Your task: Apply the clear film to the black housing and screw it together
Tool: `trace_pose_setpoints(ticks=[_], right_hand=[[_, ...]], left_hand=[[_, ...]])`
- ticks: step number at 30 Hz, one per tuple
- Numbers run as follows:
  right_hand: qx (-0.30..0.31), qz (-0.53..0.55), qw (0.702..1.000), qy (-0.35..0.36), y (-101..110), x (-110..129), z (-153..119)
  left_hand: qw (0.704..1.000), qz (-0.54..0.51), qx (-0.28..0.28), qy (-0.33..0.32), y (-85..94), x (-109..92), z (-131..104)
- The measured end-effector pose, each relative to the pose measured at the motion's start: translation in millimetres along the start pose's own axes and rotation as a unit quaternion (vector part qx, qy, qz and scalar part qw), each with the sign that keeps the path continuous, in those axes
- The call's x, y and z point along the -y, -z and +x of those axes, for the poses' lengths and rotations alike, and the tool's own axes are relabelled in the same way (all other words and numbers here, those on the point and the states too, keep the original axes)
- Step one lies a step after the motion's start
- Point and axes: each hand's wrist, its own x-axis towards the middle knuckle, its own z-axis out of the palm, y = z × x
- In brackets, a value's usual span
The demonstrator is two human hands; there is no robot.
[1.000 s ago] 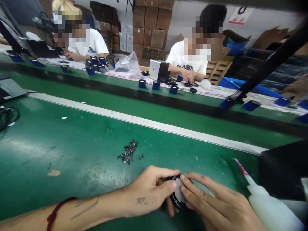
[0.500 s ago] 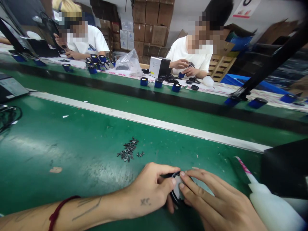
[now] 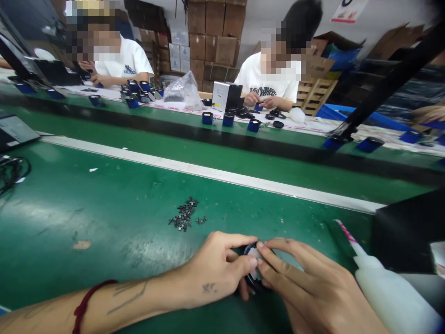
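My left hand (image 3: 215,271) and my right hand (image 3: 306,283) meet near the front of the green bench (image 3: 104,208). Between their fingertips sits a small black round part with a pale face (image 3: 253,265), pinched by both thumbs and forefingers; most of it is hidden by my fingers. A little heap of several tiny dark metal pieces (image 3: 184,218) lies on the bench just beyond my left hand.
A white squeeze bottle with a pink-striped nozzle (image 3: 382,287) lies at the right, beside a black box (image 3: 406,232). Across the green conveyor (image 3: 243,157) two people handle parts among blue cups (image 3: 227,119). Cardboard boxes (image 3: 215,41) are stacked behind.
My fingers have closed tighter over the round part, hiding more of its pale face. The person across has brought both hands together in front of the chest.
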Motion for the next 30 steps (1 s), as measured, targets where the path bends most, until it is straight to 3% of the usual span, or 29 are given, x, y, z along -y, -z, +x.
trace_pose_setpoints(ticks=[6, 11, 19, 25, 30], right_hand=[[0.005, 0.003, 1.000, -0.024, -1.1, 5.5, -1.9], [-0.022, 0.040, 0.998, -0.037, -6.0, 6.5, -0.3], [-0.026, 0.069, 0.996, -0.045, -2.3, 3.8, 5.3], [-0.011, 0.088, 0.995, -0.054, -8.9, 0.7, -2.0], [-0.008, 0.124, 0.991, -0.050, -8.4, -0.6, -3.8]], left_hand=[[0.993, 0.101, -0.061, -0.015, -3.7, 3.9, -1.4], [1.000, 0.015, 0.006, 0.007, 0.0, -3.6, -0.6], [0.998, -0.009, -0.054, 0.020, -6.9, -5.2, 0.3], [0.988, -0.129, 0.049, 0.070, 13.4, -7.3, 2.0], [0.983, -0.149, 0.079, 0.079, 21.4, -11.5, 1.7]])
